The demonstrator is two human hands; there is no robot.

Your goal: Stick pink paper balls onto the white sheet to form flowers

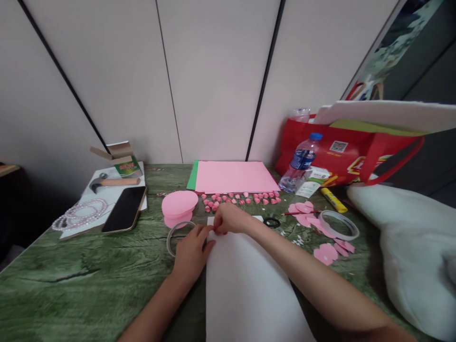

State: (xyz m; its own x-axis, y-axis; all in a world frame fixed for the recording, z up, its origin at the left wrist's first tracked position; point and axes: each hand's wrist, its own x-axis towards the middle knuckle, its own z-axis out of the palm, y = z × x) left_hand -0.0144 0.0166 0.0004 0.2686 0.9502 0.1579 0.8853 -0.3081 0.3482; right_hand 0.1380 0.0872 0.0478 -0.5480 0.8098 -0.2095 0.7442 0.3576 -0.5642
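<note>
White paper (245, 289) lay nearest the camera, running from the bottom of the view up between two bare forearms to the hands. At its far left corner the right hand (230, 219) reached across, fingers curled inward and tips bunched; whether they pinched the paper or some smaller piece, I could not tell. Close beside it, the left hand (192, 249) met the paper's left edge, thumb slightly parted from the forefinger; its grip could not be made out either.

A roll of tape (169, 243) sat partly behind the left hand, with pink ovals (179, 203) stacked just beyond. Past the right hand, small pink rolled buds (265, 195) stood in loose rows before pink sheets (237, 176), which overlapped a green sheet (192, 176).

To the right were a black ring (272, 220), a pencil (294, 213) among pink petals (326, 254), another tape roll (352, 232) and a yellow glue stick (334, 200). A clear bottle (302, 160) stood before a red bag (331, 135), near something white and padded (406, 247).

Well off to the left lay a phone (125, 209), beaded strings (81, 213), a hammer (121, 182) and an opened box (128, 166).
</note>
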